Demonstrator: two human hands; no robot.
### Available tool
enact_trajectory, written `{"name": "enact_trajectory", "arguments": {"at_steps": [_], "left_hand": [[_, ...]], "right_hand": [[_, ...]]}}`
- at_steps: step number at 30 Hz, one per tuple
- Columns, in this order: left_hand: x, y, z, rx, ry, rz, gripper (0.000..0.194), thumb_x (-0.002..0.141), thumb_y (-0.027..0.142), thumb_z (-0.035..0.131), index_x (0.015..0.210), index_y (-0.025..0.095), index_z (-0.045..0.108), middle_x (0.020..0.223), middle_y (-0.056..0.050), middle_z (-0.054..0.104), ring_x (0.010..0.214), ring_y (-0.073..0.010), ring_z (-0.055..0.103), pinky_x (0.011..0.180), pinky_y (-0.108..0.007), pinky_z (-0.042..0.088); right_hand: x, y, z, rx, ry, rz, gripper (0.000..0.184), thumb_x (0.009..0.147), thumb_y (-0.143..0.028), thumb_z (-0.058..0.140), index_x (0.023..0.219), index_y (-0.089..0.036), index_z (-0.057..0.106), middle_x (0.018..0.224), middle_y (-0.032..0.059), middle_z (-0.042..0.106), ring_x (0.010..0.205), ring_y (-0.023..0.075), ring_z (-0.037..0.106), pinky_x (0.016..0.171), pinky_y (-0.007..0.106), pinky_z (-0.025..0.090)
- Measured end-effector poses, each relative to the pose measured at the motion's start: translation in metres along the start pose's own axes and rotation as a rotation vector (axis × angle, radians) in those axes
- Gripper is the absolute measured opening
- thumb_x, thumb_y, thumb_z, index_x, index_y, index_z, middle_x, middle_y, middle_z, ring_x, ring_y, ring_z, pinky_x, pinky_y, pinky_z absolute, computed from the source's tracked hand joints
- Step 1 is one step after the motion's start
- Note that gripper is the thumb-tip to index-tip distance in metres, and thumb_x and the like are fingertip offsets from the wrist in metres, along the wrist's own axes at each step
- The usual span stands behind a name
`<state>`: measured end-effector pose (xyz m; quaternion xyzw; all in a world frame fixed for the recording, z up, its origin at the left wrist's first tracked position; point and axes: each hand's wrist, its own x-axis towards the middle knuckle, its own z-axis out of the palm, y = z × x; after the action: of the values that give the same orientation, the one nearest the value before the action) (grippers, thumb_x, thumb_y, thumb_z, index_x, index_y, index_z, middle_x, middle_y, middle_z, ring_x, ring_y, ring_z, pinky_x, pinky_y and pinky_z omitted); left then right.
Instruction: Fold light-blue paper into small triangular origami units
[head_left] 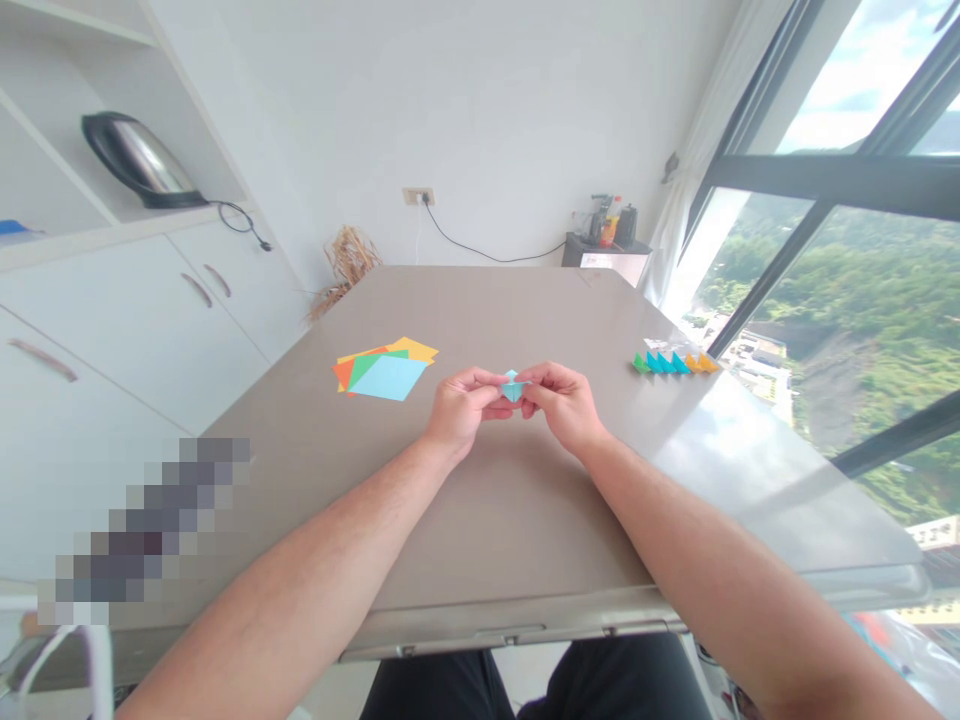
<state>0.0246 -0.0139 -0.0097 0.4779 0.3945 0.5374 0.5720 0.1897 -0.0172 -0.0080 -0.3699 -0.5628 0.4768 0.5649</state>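
Note:
A small folded piece of light blue paper (512, 388) is held up between my two hands over the middle of the table. My left hand (466, 405) pinches its left side between thumb and fingers. On the other side my right hand (561, 400) grips the right edge the same way. Fingertips cover both ends of the paper, so only its creased middle shows. To the left lies a fanned stack of coloured paper sheets (390, 379), with light blue on top and green, orange and yellow beneath.
A row of several folded paper figures (675, 363) in green, blue and orange stands at the table's right, near the window. The grey-brown table (495, 530) reaches toward the wall. A blurred-out object (142, 535) is at the left edge. A kettle (142, 160) sits on a shelf.

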Motion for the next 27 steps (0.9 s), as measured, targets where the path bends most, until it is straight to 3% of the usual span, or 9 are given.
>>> {"name": "enact_trajectory", "arguments": {"at_steps": [6, 9, 14, 18, 21, 27], "left_hand": [[-0.0005, -0.0008, -0.0019, -0.018, -0.018, -0.012, 0.014, 0.072, 0.024, 0.075, 0.083, 0.016, 0.071, 0.082, -0.006, 0.079, 0.076, -0.0221, 0.077, 0.075, -0.037, 0.06], [-0.0017, 0.0005, -0.001, -0.01, -0.034, -0.007, 0.017, 0.075, 0.03, 0.075, 0.084, 0.016, 0.072, 0.083, -0.006, 0.079, 0.076, -0.0217, 0.076, 0.074, -0.037, 0.06], [-0.002, -0.0003, 0.0021, 0.095, 0.029, 0.065, 0.027, 0.069, 0.032, 0.084, 0.084, 0.018, 0.067, 0.079, -0.003, 0.076, 0.074, -0.0193, 0.073, 0.072, -0.035, 0.06], [0.0006, -0.0057, 0.0012, 0.162, 0.042, 0.151, 0.035, 0.072, 0.032, 0.082, 0.101, 0.019, 0.066, 0.08, -0.003, 0.076, 0.072, -0.0187, 0.072, 0.073, -0.035, 0.06], [0.0017, -0.0073, 0.0004, 0.182, 0.036, 0.173, 0.041, 0.073, 0.031, 0.081, 0.109, 0.019, 0.066, 0.089, -0.006, 0.078, 0.078, -0.0197, 0.073, 0.077, -0.036, 0.06], [0.0014, -0.0028, 0.001, 0.167, 0.082, 0.101, 0.03, 0.069, 0.03, 0.083, 0.093, 0.015, 0.073, 0.088, -0.008, 0.077, 0.082, -0.0211, 0.072, 0.078, -0.036, 0.059]], "right_hand": [[0.0015, 0.004, -0.0028, 0.009, -0.016, 0.035, 0.009, 0.071, -0.019, 0.064, 0.075, -0.021, 0.072, 0.061, -0.0022, 0.066, 0.055, 0.0131, 0.059, 0.061, 0.03, 0.051], [0.002, 0.0048, -0.0038, 0.012, -0.028, 0.043, 0.01, 0.07, -0.019, 0.063, 0.074, -0.021, 0.072, 0.06, -0.0023, 0.066, 0.055, 0.013, 0.06, 0.061, 0.03, 0.051], [0.0016, 0.0035, -0.0026, -0.002, -0.037, 0.066, 0.01, 0.071, -0.02, 0.066, 0.08, -0.02, 0.069, 0.063, -0.0023, 0.068, 0.058, 0.0131, 0.062, 0.063, 0.03, 0.053], [0.0018, 0.0043, -0.0008, -0.04, 0.0, 0.103, 0.029, 0.073, -0.03, 0.075, 0.098, -0.021, 0.066, 0.07, -0.0017, 0.071, 0.062, 0.0149, 0.067, 0.064, 0.031, 0.056], [0.0028, 0.0059, 0.0001, -0.077, 0.008, 0.132, 0.028, 0.073, -0.037, 0.079, 0.089, -0.018, 0.068, 0.069, 0.0018, 0.072, 0.063, 0.0154, 0.068, 0.064, 0.03, 0.056], [0.0041, 0.0083, -0.0009, -0.099, 0.001, 0.126, 0.029, 0.073, -0.042, 0.082, 0.082, -0.018, 0.068, 0.068, 0.0031, 0.072, 0.063, 0.0149, 0.066, 0.064, 0.03, 0.056]]}}
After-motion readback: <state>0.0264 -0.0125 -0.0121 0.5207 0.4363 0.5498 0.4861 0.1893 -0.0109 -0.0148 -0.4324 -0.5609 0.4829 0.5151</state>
